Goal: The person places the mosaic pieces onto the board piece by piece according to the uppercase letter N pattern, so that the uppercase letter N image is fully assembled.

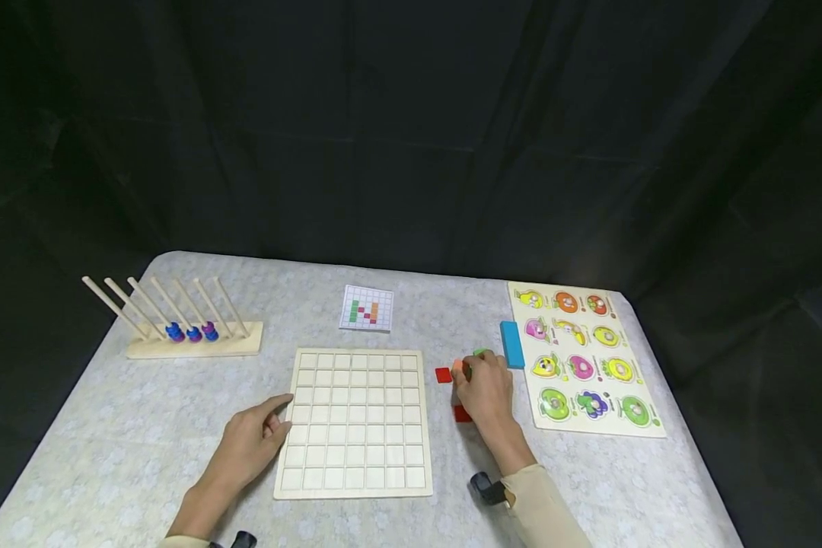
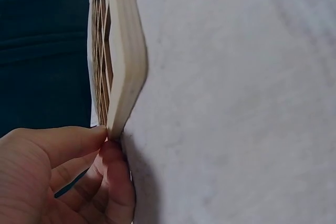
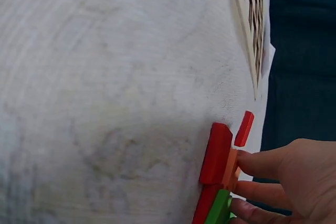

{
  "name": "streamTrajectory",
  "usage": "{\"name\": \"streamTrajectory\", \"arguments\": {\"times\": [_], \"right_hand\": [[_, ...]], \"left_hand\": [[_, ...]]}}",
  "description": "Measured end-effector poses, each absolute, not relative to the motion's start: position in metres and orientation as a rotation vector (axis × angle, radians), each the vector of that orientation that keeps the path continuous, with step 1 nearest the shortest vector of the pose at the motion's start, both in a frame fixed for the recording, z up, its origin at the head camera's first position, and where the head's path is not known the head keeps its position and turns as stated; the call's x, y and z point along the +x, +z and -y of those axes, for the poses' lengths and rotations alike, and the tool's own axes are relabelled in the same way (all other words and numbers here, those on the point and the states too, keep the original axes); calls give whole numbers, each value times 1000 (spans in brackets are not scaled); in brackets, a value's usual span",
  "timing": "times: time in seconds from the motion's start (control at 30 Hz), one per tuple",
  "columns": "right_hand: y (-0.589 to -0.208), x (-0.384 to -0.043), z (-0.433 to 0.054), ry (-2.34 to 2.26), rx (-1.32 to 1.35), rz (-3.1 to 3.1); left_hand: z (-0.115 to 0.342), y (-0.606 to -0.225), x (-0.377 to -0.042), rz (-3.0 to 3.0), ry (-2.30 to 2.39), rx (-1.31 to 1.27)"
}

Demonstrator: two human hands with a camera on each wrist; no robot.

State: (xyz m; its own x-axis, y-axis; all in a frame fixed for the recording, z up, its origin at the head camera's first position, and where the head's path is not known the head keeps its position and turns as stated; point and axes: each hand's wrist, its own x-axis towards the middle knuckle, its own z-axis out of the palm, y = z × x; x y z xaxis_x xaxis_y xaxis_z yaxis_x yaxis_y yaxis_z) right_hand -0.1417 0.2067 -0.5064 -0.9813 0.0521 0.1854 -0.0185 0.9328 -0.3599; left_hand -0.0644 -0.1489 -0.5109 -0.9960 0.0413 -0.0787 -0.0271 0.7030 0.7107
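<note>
The left hand (image 1: 246,441), fingers loose, touches a pale wooden grid board (image 1: 353,426). The right hand (image 1: 488,388) has fingertips on an orange block (image 3: 229,169) by a red block (image 3: 215,153); I can't tell if it grips. Round blue and purple beads (image 1: 174,332) sit on a wooden peg stand (image 1: 199,349).

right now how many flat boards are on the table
2: the grid board, at the left hand; the fruit board, on the right side, just beyond the blue block. No other shows, and none looks hidden.
</note>
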Motion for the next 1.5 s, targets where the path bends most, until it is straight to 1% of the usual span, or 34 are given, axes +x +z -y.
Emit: {"name": "streamTrajectory", "arguments": {"times": [0.27,0.6,0.8,0.97,1.07,1.23,1.5], "right_hand": [[-508,-142,-209,436,46,2882],[-516,-147,-213,290,225,2814],[-517,-148,-215,263,197,2827],[-514,-147,-215,322,157,2783],[-509,-145,-210,389,176,2747],[-497,-138,-193,485,351,2722],[-486,-122,-164,500,802,2698]], "left_hand": [[148,-510,-64,-2815,1197,-10],[149,-512,-64,-2818,1198,-13],[149,-513,-64,-2818,1213,-7],[149,-515,-64,-2825,1211,0],[150,-516,-64,-2829,1206,-1],[150,-517,-65,-2829,1215,-17],[150,-518,-66,-2818,1219,-36]]}}
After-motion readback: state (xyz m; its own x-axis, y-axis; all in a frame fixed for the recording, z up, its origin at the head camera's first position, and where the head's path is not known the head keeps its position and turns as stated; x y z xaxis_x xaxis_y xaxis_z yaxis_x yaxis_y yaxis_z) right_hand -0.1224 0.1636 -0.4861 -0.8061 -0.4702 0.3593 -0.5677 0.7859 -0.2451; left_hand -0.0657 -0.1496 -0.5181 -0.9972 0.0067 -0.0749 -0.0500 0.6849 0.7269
